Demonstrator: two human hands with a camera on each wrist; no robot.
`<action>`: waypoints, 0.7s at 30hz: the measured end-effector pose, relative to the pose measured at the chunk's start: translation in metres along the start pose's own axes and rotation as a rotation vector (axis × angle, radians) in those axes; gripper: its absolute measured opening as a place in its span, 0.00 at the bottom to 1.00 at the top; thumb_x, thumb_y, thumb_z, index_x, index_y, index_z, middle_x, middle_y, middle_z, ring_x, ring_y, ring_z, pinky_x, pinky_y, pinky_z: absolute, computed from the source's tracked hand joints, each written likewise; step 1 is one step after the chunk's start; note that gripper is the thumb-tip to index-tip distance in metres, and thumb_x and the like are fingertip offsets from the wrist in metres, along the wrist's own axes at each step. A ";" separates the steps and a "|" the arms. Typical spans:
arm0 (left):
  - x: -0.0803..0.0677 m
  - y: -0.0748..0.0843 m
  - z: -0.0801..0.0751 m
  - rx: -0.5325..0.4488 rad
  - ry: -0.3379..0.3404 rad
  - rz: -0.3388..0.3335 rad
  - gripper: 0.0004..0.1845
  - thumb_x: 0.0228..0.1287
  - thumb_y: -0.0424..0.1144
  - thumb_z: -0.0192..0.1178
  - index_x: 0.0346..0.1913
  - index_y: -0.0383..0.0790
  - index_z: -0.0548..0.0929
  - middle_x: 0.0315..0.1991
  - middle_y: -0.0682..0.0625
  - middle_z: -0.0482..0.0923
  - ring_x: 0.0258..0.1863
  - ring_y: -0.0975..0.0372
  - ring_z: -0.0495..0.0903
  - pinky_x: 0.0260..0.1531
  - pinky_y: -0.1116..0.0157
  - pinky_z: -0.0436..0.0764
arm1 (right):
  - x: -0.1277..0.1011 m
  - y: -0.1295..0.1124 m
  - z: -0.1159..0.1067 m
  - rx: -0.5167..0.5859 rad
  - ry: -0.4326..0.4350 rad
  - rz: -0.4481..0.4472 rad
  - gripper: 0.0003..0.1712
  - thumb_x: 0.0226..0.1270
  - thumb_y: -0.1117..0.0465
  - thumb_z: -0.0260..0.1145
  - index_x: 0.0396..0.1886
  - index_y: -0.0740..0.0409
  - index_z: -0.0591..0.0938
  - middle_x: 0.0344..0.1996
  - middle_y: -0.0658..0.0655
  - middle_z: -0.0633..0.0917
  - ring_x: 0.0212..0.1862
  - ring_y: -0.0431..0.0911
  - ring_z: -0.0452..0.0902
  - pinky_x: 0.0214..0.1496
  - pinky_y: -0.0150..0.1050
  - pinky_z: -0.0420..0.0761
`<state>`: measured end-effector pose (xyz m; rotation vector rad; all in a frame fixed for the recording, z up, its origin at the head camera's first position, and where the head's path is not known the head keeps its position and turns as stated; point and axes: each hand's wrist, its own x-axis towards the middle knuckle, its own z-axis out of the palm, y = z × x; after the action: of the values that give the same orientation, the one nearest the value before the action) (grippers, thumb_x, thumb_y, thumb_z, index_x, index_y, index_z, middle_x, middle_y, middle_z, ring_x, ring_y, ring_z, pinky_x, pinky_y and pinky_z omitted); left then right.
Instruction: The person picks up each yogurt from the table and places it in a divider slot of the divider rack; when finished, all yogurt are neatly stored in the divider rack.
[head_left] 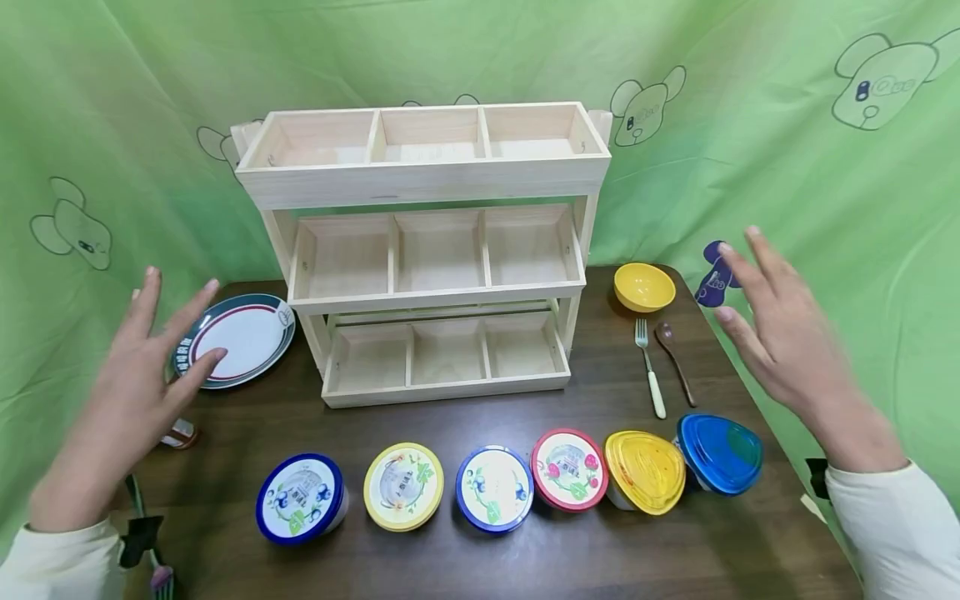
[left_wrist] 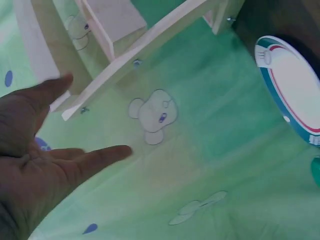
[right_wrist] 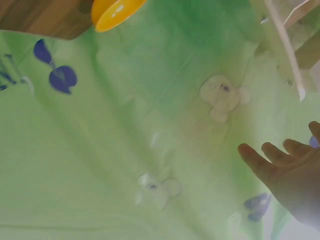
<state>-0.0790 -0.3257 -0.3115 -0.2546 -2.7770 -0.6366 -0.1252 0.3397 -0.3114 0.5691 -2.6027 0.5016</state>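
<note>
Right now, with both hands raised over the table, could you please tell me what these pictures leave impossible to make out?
- Head view: the small object beside the plate is partly hidden by the left hand.
- Head view: the tubs' label print, as on the red-rimmed lid, is too small to read.
- Head view: the item at the bottom left corner is cut off by the edge.
- Right wrist view: the right hand is blurred and cropped.

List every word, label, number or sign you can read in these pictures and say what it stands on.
None can be read.
Tub lids: printed labels with fruit pictures, lettering too small and blurred.
Plate: a small mark on the rim, too small to read.
Green cloth: cartoon bear drawings only, no words.
Wooden rack, yellow bowl, fork and spoon: no text visible.
</note>
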 end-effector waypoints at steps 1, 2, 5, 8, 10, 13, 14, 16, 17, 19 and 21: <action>0.000 -0.001 0.002 -0.017 0.015 0.023 0.42 0.79 0.30 0.64 0.88 0.53 0.60 0.88 0.35 0.29 0.83 0.29 0.36 0.70 0.20 0.46 | -0.003 0.002 -0.002 0.012 0.016 0.022 0.37 0.91 0.44 0.47 0.88 0.57 0.59 0.88 0.65 0.50 0.84 0.73 0.47 0.85 0.68 0.44; 0.000 -0.003 0.005 -0.039 0.037 0.057 0.42 0.76 0.24 0.64 0.86 0.52 0.64 0.88 0.34 0.30 0.83 0.27 0.39 0.70 0.20 0.49 | -0.006 0.004 -0.005 0.028 0.034 0.041 0.37 0.92 0.44 0.47 0.88 0.58 0.60 0.88 0.64 0.50 0.84 0.73 0.47 0.85 0.70 0.44; -0.001 -0.010 0.014 -0.091 0.073 0.139 0.41 0.69 0.16 0.64 0.81 0.47 0.73 0.88 0.33 0.37 0.79 0.31 0.60 0.66 0.37 0.77 | -0.018 0.011 -0.010 0.076 0.072 0.099 0.36 0.92 0.44 0.44 0.88 0.57 0.59 0.89 0.61 0.48 0.86 0.69 0.44 0.85 0.69 0.42; -0.007 -0.018 0.022 -0.207 0.038 0.171 0.34 0.71 0.16 0.61 0.75 0.43 0.80 0.89 0.39 0.41 0.63 0.57 0.83 0.45 0.71 0.82 | -0.035 0.019 -0.011 0.129 0.110 0.126 0.36 0.93 0.44 0.43 0.88 0.56 0.59 0.89 0.61 0.50 0.87 0.65 0.43 0.86 0.65 0.39; -0.012 -0.024 0.028 -0.282 0.005 0.165 0.29 0.74 0.18 0.61 0.72 0.43 0.84 0.89 0.46 0.45 0.62 0.71 0.79 0.45 0.83 0.74 | -0.048 0.024 -0.009 0.138 0.123 0.137 0.35 0.93 0.46 0.43 0.88 0.57 0.60 0.88 0.64 0.51 0.87 0.66 0.43 0.86 0.66 0.39; -0.019 -0.032 0.040 -0.367 -0.035 0.150 0.25 0.76 0.21 0.60 0.69 0.45 0.87 0.88 0.57 0.52 0.73 0.78 0.65 0.59 0.86 0.66 | -0.067 0.032 -0.004 0.136 0.118 0.162 0.34 0.93 0.49 0.43 0.88 0.59 0.59 0.87 0.67 0.51 0.86 0.68 0.43 0.86 0.67 0.38; -0.020 -0.034 0.044 -0.389 -0.042 0.146 0.25 0.76 0.21 0.61 0.68 0.45 0.88 0.87 0.60 0.54 0.77 0.80 0.56 0.62 0.86 0.61 | -0.073 0.035 -0.002 0.134 0.114 0.171 0.34 0.93 0.49 0.43 0.88 0.60 0.59 0.87 0.68 0.51 0.86 0.69 0.43 0.86 0.67 0.37; -0.022 -0.037 0.053 -0.428 -0.068 0.134 0.23 0.76 0.21 0.61 0.67 0.44 0.88 0.85 0.64 0.57 0.76 0.80 0.59 0.63 0.86 0.64 | -0.086 0.039 0.002 0.137 0.102 0.202 0.33 0.93 0.51 0.43 0.88 0.60 0.58 0.88 0.67 0.51 0.86 0.69 0.42 0.86 0.67 0.36; -0.022 -0.038 0.057 -0.446 -0.086 0.123 0.23 0.77 0.22 0.61 0.67 0.43 0.88 0.84 0.64 0.58 0.76 0.80 0.60 0.61 0.86 0.66 | -0.091 0.041 0.004 0.143 0.097 0.217 0.33 0.93 0.52 0.42 0.88 0.60 0.58 0.88 0.67 0.50 0.86 0.69 0.41 0.86 0.67 0.35; -0.024 -0.040 0.064 -0.459 -0.128 0.092 0.23 0.78 0.25 0.62 0.71 0.42 0.85 0.85 0.63 0.58 0.77 0.78 0.58 0.60 0.86 0.65 | -0.102 0.044 0.007 0.156 0.093 0.240 0.33 0.93 0.53 0.42 0.89 0.58 0.57 0.87 0.67 0.51 0.86 0.67 0.42 0.86 0.66 0.35; -0.026 -0.040 0.071 -0.472 -0.171 0.057 0.25 0.79 0.28 0.63 0.75 0.42 0.80 0.86 0.56 0.57 0.82 0.69 0.56 0.61 0.86 0.65 | -0.112 0.045 0.011 0.182 0.085 0.270 0.33 0.93 0.54 0.41 0.90 0.54 0.56 0.87 0.67 0.53 0.87 0.61 0.45 0.88 0.58 0.37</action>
<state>-0.0806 -0.3318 -0.3970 -0.5023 -2.7226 -1.3065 -0.0571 0.4078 -0.3856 0.2448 -2.5802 0.8362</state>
